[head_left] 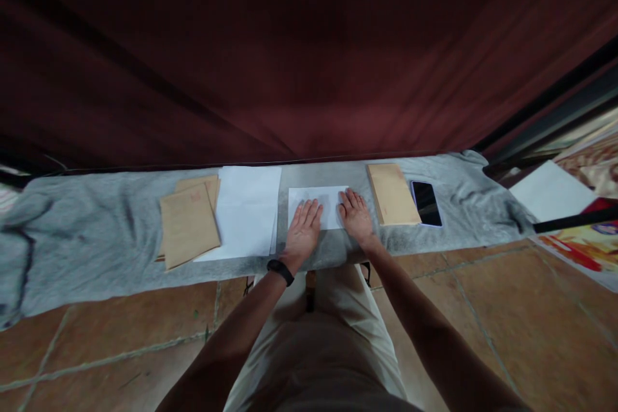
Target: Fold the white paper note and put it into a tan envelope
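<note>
A folded white sheet of paper lies on the grey cloth covering the bench in front of me. My left hand rests flat on its left part, fingers stretched out; a black band sits on that wrist. My right hand lies flat on the paper's right edge, fingers spread. Neither hand grips anything.
Left of the hands lie a stack of white sheets and brown envelopes. To the right are another brown envelope stack and a black phone. A dark red curtain hangs behind. Tiled floor lies below.
</note>
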`<action>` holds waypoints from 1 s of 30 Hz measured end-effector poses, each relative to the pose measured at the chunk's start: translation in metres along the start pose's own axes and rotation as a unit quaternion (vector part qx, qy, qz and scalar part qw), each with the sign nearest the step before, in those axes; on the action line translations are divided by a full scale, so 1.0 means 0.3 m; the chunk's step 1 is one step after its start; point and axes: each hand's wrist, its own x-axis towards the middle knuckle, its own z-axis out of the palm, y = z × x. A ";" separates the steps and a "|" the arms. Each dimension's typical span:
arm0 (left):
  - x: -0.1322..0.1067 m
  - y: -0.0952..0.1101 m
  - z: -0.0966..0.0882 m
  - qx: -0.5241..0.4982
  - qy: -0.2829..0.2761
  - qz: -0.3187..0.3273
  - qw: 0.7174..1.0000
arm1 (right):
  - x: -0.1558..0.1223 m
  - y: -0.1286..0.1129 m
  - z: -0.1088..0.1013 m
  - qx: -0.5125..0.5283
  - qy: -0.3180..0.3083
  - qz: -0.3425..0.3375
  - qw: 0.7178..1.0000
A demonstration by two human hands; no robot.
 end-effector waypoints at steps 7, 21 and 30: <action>-0.061 0.045 -0.003 -0.014 -0.032 0.080 0.996 | 0.001 0.005 -0.001 -0.018 -0.006 -0.003 1.000; -0.198 0.015 -0.007 -0.023 0.005 0.037 0.999 | -0.054 0.022 -0.038 0.008 -0.003 0.041 0.999; -0.210 0.001 0.004 -0.045 0.012 0.037 0.998 | -0.037 -0.017 -0.084 0.063 -0.048 0.186 0.979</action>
